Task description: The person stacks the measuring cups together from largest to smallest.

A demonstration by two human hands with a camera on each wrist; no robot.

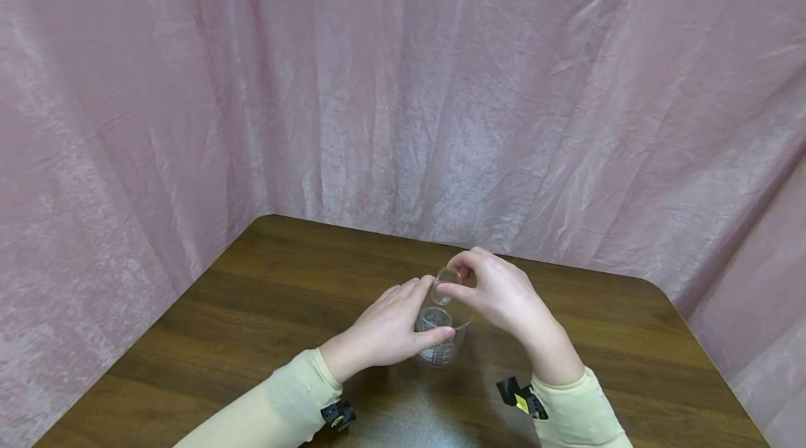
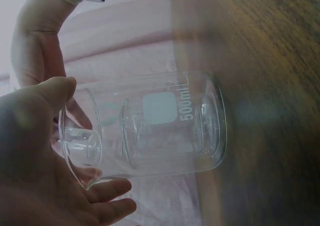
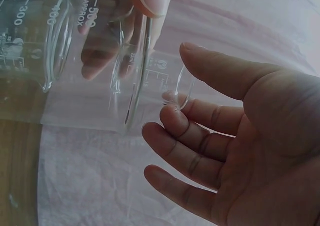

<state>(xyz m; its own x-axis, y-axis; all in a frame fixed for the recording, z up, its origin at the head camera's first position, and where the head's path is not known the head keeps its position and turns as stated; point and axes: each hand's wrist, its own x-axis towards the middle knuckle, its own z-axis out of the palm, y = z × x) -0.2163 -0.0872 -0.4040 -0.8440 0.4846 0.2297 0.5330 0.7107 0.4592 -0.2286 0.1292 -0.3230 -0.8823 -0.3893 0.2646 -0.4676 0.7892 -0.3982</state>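
A large clear glass beaker (image 2: 165, 156) marked 500ml stands on the table, with a smaller beaker (image 3: 56, 50) inside it. My left hand (image 1: 390, 325) holds the large beaker near its rim, thumb on the near side and fingers on the far side. Over its mouth, my right hand (image 1: 500, 290) pinches a tiny graduated beaker (image 1: 443, 290) between thumb and fingers. In the right wrist view, the tiny beaker's lower part reaches inside the large beaker's rim, above the smaller beaker. Which way up the tiny one is, I cannot tell.
The brown wooden table (image 1: 283, 294) has rounded far corners. Pink curtains (image 1: 390, 98) hang behind it and along both sides. Black wrist cameras sit on both pale sleeves (image 1: 277, 399).
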